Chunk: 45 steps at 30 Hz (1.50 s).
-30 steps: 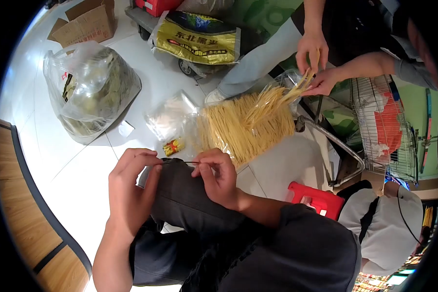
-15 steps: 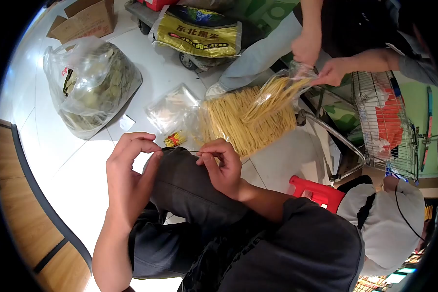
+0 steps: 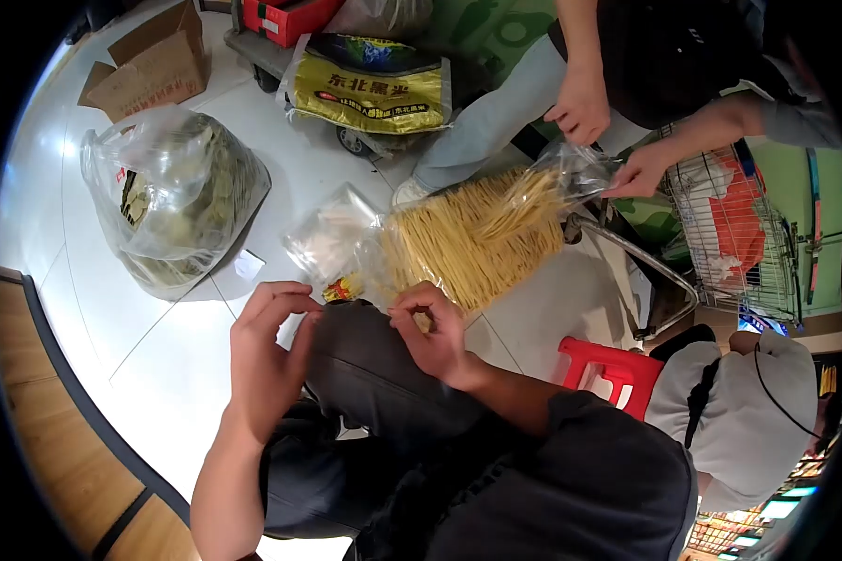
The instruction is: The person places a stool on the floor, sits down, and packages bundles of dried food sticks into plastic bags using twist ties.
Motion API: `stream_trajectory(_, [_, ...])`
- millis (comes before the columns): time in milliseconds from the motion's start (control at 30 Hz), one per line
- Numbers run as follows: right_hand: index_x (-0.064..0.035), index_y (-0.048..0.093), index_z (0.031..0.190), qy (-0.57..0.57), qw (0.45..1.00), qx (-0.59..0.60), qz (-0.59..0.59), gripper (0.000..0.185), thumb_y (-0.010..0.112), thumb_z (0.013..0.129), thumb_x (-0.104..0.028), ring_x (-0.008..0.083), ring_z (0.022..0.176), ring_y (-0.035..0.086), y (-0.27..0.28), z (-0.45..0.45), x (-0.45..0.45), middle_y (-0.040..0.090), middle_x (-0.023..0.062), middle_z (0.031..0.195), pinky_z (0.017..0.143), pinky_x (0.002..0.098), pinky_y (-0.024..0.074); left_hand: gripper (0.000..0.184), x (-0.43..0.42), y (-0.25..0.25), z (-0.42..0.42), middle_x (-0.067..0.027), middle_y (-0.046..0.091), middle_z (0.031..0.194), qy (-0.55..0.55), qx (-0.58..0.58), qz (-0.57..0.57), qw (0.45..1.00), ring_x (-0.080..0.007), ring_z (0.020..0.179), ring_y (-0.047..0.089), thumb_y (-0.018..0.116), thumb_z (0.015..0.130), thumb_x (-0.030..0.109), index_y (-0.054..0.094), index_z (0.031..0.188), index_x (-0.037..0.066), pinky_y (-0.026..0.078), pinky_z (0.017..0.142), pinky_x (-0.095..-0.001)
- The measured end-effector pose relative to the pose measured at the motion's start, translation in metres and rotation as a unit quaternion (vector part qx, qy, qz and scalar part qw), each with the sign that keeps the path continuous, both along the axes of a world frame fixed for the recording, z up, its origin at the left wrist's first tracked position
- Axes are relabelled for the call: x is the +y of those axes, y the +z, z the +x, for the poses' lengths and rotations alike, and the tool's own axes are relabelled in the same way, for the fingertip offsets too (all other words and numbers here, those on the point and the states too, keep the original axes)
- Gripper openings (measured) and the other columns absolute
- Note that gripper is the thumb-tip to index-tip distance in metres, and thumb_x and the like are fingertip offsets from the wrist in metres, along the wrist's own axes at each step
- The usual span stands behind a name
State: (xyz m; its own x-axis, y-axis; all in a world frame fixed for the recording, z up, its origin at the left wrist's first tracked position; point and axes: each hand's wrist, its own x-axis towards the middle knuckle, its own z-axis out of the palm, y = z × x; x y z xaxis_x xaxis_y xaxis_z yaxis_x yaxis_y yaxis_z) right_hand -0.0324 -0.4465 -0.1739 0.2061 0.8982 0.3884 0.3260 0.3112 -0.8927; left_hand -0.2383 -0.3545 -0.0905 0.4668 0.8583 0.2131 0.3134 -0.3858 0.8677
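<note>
My left hand is over my raised knee, thumb and fingers closed in a pinch. Across the knee, my right hand pinches too. A thin dark strand ran between the fingertips half a second ago; against the dark trousers I can hardly make it out. Just beyond my hands lie a small yellow-and-red packet and a clear plastic bag with pale contents. Beside them is a wide bundle of long yellow strands, partly under clear plastic. Another person's hands hold the plastic at its far end.
A clear bag of flat greenish leaves stands on the tiled floor at left, near an open cardboard box. A yellow rice sack lies on a wheeled trolley. A red stool and a wire cart are at right.
The view has shifted slightly. My hands keep their pinching pose, while the strand between them has become hard to see. The other person's near hand has come off the plastic or loosened.
</note>
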Motion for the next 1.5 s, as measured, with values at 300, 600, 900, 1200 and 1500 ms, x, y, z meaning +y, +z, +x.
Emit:
stream_trajectory(300, [0.0013, 0.055, 0.095, -0.014, 0.999, 0.024, 0.022, 0.005, 0.057, 0.092, 0.003, 0.0131, 0.073, 0.060, -0.003, 0.016, -0.008, 0.059, 0.0098, 0.089, 0.067, 0.0243, 0.0503, 0.011, 0.000, -0.008, 0.025, -0.0136, 0.065, 0.101, -0.015, 0.032, 0.012, 0.999, -0.0276, 0.092, 0.064, 0.065, 0.079, -0.008, 0.064, 0.087, -0.001, 0.049, 0.083, -0.0339])
stream_trajectory(600, [0.0009, 0.054, 0.096, -0.069, 0.990, 0.121, -0.009, 0.004, 0.056, 0.093, 0.002, 0.0122, 0.072, 0.059, 0.020, 0.046, -0.046, 0.058, 0.0083, 0.090, 0.066, 0.0247, 0.0515, 0.004, -0.004, 0.000, 0.072, -0.0151, 0.065, 0.102, -0.104, -0.011, 0.047, 0.993, -0.0246, 0.091, 0.065, 0.064, 0.082, -0.001, 0.064, 0.086, -0.002, 0.050, 0.081, -0.0307])
stream_trajectory(900, [-0.0018, 0.051, 0.103, -0.097, 0.954, 0.283, 0.021, 0.008, 0.054, 0.097, -0.007, 0.0114, 0.068, 0.059, 0.055, 0.076, -0.063, 0.061, 0.0075, 0.090, 0.060, 0.0259, 0.0496, 0.006, -0.016, -0.012, 0.118, -0.0087, 0.065, 0.100, -0.163, -0.124, -0.057, 0.977, -0.0125, 0.081, 0.056, 0.065, 0.085, 0.001, 0.065, 0.090, -0.001, 0.045, 0.071, -0.0241])
stream_trajectory(1200, [-0.0013, 0.060, 0.100, -0.075, 0.981, 0.164, -0.074, 0.013, 0.061, 0.095, -0.013, 0.0095, 0.067, 0.063, 0.060, 0.103, -0.067, 0.063, 0.0023, 0.080, 0.061, 0.0240, 0.0506, 0.007, -0.008, -0.021, 0.124, -0.0111, 0.063, 0.109, -0.184, -0.121, -0.048, 0.974, -0.0159, 0.098, 0.062, 0.061, 0.090, 0.001, 0.065, 0.096, -0.001, 0.051, 0.088, -0.0300])
stream_trajectory(1500, [-0.0032, 0.057, 0.095, -0.167, 0.966, 0.195, 0.035, 0.013, 0.058, 0.097, -0.016, 0.0096, 0.066, 0.061, 0.112, 0.134, -0.035, 0.061, 0.0023, 0.080, 0.060, 0.0232, 0.0490, 0.009, -0.006, -0.012, 0.114, -0.0101, 0.064, 0.108, -0.137, -0.142, -0.052, 0.979, -0.0148, 0.094, 0.063, 0.063, 0.090, 0.003, 0.065, 0.098, -0.001, 0.051, 0.085, -0.0276])
